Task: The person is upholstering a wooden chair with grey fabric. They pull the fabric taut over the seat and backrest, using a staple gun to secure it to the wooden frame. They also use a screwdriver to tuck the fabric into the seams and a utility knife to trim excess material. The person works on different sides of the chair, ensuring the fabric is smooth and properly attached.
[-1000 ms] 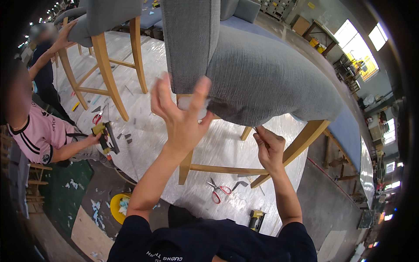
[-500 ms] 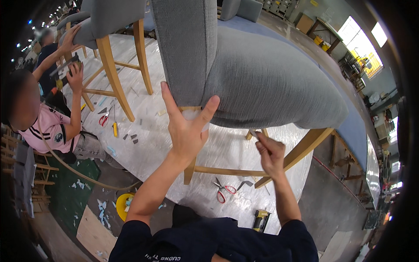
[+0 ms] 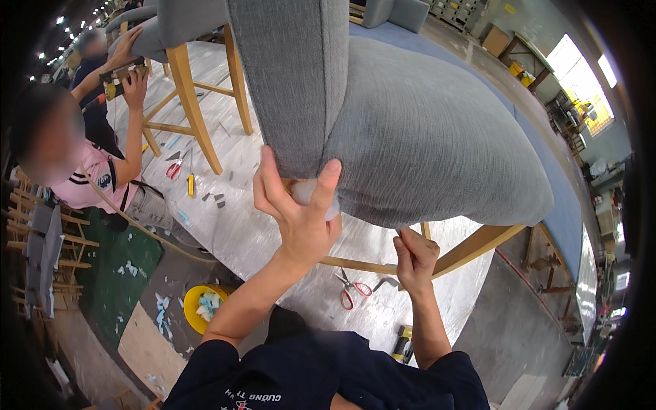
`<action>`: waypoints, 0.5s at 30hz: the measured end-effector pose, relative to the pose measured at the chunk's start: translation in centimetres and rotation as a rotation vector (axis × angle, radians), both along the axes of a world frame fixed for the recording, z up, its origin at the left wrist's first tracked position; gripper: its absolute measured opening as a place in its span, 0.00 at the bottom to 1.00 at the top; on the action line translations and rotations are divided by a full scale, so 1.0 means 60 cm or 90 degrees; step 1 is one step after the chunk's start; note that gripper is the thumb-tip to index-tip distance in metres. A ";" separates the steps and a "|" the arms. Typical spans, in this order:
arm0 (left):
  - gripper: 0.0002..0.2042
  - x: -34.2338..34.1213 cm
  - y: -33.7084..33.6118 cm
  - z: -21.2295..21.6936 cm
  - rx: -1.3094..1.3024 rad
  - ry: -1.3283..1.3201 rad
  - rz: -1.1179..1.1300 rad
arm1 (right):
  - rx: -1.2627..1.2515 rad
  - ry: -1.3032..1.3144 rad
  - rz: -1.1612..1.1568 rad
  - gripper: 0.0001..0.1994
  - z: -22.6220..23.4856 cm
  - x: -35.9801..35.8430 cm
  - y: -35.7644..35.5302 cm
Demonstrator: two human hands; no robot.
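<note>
From left to right there are two co-workers, one in a pink shirt (image 3: 82, 186) and one in dark clothes (image 3: 101, 123); one nail gun (image 3: 123, 76) in the nearer one's hand; one chair (image 3: 195, 113) with wooden legs; two pairs of scissors, red-handled, one far (image 3: 175, 168) and one near (image 3: 352, 291); one yellow knife (image 3: 190, 186); one yellow bucket (image 3: 188, 316) of scraps; one large chair in front; and a second nail gun (image 3: 403, 345).

The left hand (image 3: 305, 231) has its fingers spread wide at the lower corner of the chair back (image 3: 290, 89), with a white wad (image 3: 303, 193) showing between them. The right hand (image 3: 417, 258) is narrow, thumb and fingers pinching the bottom edge of the seat cover (image 3: 437, 137), which bulges above and between both hands.

The table (image 3: 232, 229) wears shiny, wrinkled film. The chair back is a straight, seamed slab of grey cloth; the wad looks soft; the cover is rounded, with fine streaks; the front leg (image 3: 478, 250) is smooth, pale wood.
</note>
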State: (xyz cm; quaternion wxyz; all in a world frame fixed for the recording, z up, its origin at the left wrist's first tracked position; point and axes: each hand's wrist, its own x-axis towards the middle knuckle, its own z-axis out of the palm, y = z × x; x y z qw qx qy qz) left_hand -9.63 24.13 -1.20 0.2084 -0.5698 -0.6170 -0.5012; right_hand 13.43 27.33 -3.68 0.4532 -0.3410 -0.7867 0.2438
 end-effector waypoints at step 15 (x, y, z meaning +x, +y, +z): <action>0.43 0.049 -0.177 -0.106 0.067 0.197 0.113 | -0.225 -0.040 -0.221 0.08 -0.283 0.271 -0.329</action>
